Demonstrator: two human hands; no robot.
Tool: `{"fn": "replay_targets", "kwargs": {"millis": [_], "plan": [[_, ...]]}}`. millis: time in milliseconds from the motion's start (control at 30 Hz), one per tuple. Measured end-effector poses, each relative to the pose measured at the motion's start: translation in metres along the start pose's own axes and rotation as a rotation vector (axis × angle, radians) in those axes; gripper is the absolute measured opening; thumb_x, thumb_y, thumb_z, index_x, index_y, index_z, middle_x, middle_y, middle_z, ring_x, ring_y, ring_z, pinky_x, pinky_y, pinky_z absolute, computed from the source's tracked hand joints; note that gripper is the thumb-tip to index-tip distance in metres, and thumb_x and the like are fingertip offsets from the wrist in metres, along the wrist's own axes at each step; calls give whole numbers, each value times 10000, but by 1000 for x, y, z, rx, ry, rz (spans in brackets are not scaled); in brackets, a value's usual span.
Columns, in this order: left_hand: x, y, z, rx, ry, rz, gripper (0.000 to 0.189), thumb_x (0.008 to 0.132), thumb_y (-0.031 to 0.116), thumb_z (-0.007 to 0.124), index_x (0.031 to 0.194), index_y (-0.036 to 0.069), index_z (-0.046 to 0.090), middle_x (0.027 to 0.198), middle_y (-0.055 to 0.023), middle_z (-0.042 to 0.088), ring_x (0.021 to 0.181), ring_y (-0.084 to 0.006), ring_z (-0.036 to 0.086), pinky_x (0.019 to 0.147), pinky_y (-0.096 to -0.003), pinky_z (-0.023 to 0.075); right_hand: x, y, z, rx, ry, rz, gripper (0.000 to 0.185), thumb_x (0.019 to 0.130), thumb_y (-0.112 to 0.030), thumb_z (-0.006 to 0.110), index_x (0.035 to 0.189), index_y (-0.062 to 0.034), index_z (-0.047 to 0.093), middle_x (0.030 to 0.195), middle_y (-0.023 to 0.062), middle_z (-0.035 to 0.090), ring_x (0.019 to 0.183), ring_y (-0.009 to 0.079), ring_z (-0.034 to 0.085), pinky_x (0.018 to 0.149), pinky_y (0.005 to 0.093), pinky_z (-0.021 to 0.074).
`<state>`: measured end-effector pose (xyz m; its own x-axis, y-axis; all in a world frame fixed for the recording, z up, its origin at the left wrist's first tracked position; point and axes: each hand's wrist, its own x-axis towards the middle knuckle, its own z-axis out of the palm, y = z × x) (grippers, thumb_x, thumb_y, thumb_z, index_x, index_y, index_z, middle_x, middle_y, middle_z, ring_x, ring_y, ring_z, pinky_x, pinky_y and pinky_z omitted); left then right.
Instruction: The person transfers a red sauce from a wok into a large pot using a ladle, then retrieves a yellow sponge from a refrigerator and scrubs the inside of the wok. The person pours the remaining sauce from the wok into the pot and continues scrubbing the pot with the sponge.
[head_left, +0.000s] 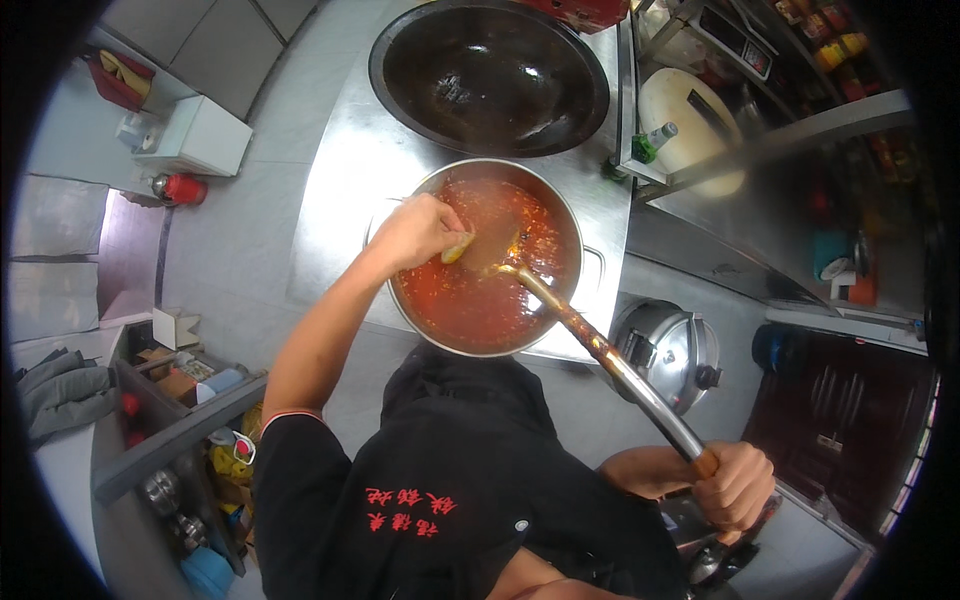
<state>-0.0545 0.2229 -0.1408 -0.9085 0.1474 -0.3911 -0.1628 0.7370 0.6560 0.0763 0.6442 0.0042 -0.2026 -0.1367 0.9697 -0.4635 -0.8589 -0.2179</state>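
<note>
My left hand (421, 231) is above the left side of a large metal stockpot (486, 351), fingertips pinched on a small yellow-green piece of food (456, 250). What exactly the piece is, I cannot tell. Red, oily broth (457, 304) with floating bits fills much of the pot. Low on the right, my right hand (735, 484) grips the wooden end of a long-handled metal ladle (645, 390). Its shaft slants down into the pot over the right front rim, and the bowl is hidden in the broth. Sauce stains the lower shaft.
A big black wok (487, 75) is set in the stainless steel stove top (337, 202) behind the pot. To the right are a lidded steel pressure cooker (667, 356), a green bottle (654, 142) and a round cutting board (690, 112). Open-topped drawers (180, 382) stand at left.
</note>
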Motion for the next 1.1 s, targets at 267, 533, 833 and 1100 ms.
{"fn": "replay_targets", "kwargs": {"millis": [267,533,833,1100], "plan": [[-42,3,-8,-79,225,122,268,943,188,814,1129,-3,834,931,-195,835,865,-291,819,831,-409,625,1,5,5,-6,33,22,428,930,-68,720,531,-99,568,479,21,510,376,106,479,421,271,357],[-36,19,-1,63,198,-11,226,959,203,820,1115,43,852,1016,-186,837,903,-333,817,854,-429,634,14,13,8,-125,-42,121,472,954,-88,698,506,-83,549,470,43,518,368,123,497,422,279,413],[-35,56,12,348,228,644,114,976,135,780,1044,52,819,1013,-147,779,929,-380,768,848,-474,620,39,33,11,-19,-245,261,517,981,-87,677,516,-122,452,485,18,443,372,125,461,423,260,318],[47,16,-2,412,135,354,199,1007,174,752,1104,21,834,1036,-189,811,956,-358,790,883,-452,621,51,40,15,30,-168,196,490,1003,-89,677,543,-113,507,503,35,488,385,126,494,416,261,336]]}}
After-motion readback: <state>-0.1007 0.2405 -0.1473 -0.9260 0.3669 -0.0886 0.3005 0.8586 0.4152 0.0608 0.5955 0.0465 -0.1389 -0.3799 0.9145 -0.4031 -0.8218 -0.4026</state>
